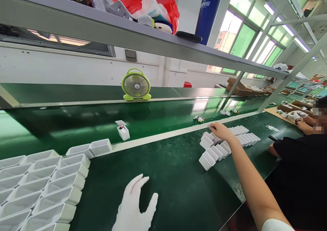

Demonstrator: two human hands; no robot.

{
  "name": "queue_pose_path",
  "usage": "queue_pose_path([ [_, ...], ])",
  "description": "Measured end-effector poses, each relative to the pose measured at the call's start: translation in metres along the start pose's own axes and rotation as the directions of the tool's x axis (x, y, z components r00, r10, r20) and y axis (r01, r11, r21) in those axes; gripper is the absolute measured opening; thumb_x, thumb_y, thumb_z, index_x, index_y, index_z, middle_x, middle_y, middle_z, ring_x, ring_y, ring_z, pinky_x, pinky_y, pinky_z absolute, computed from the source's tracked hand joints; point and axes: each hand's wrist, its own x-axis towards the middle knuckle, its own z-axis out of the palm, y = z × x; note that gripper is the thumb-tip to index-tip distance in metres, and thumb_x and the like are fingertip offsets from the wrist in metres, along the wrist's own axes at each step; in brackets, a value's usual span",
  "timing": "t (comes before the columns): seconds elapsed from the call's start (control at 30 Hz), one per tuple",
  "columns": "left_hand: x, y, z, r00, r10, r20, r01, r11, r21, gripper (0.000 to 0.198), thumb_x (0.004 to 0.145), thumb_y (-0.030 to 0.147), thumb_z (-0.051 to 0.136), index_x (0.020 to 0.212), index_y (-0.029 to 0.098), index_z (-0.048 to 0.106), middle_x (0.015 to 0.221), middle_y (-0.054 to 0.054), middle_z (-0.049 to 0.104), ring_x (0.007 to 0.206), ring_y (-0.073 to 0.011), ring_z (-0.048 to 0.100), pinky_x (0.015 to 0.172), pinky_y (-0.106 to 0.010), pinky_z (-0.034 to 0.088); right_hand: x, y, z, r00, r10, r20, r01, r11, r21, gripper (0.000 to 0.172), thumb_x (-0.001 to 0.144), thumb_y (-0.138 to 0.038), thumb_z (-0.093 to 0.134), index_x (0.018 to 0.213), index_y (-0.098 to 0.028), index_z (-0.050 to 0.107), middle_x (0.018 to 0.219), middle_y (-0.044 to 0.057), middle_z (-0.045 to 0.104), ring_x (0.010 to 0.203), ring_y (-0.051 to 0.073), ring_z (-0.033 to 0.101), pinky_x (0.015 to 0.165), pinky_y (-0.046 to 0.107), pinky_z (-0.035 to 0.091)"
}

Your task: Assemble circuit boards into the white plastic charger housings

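My left hand [136, 205], in a white glove, hovers above the green table with thumb and fingers apart and nothing in it. My bare right hand [221, 130] is stretched far forward to the pale belt edge, its fingers pinched together; a small dark bit shows at the fingertips, too small to name. Below and beside that hand stand rows of white plastic boxes [207, 160]. To the left of my left hand, more open white boxes [61, 198] are packed in rows. An open-lidded white box [123, 132] with something inside rests on the green belt [163, 113].
Small parts with wires [199, 118] and white pieces [225, 113] lie on the belt. A green fan [136, 84] stands behind it. Overhead runs a shelf [143, 33] bearing bags. At the right sits a co-worker in black [298, 169], near cardboard boxes [288, 108].
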Motion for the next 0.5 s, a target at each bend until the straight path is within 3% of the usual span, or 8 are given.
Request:
queue_pose_path([
  [0.1,-0.003,0.004,0.002,1.0,-0.002,-0.029,0.001,1.0,-0.002,0.054,0.082,0.056,0.053,0.124,0.024,0.062,0.148,-0.014,0.055,0.12,-0.0418,0.063,0.099,-0.068,0.053,0.001,-0.017,0.001,0.988,-0.138,0.066,0.137,0.99,0.016,0.031,0.1,-0.041,0.061,0.118,-0.017,0.065,0.121,0.008,0.067,0.106,0.022,0.067,0.093,0.044,0.057],
  [0.2,-0.007,0.011,0.003,0.997,-0.002,-0.082,0.001,1.0,-0.004,0.051,0.084,0.055,0.049,0.123,0.024,0.062,0.146,-0.014,0.056,0.118,-0.0424,0.064,0.1,-0.07,0.05,-0.002,-0.019,0.001,0.985,-0.15,0.09,0.15,0.989,0.009,0.029,0.1,-0.041,0.061,0.114,-0.017,0.067,0.115,0.007,0.069,0.101,0.021,0.068,0.09,0.042,0.058],
  [0.4,-0.009,0.013,0.003,0.996,0.025,-0.085,-0.023,1.0,0.018,0.05,0.085,0.055,0.048,0.122,0.025,0.062,0.143,-0.013,0.058,0.12,-0.0417,0.063,0.104,-0.069,0.049,-0.014,0.015,-0.01,0.998,0.05,-0.026,-0.05,0.999,-0.01,0.036,0.101,-0.045,0.057,0.124,-0.017,0.063,0.13,0.011,0.064,0.116,0.025,0.063,0.1,0.048,0.053],
  [0.5,-0.006,0.008,0.003,0.997,0.036,-0.068,-0.034,0.999,0.031,0.049,0.086,0.054,0.048,0.124,0.025,0.062,0.146,-0.013,0.056,0.122,-0.0414,0.062,0.104,-0.069,0.049,-0.02,0.027,-0.013,0.987,0.158,0.019,-0.158,0.987,-0.012,0.051,0.099,-0.052,0.056,0.132,-0.013,0.059,0.136,0.018,0.062,0.122,0.029,0.062,0.102,0.048,0.051],
])
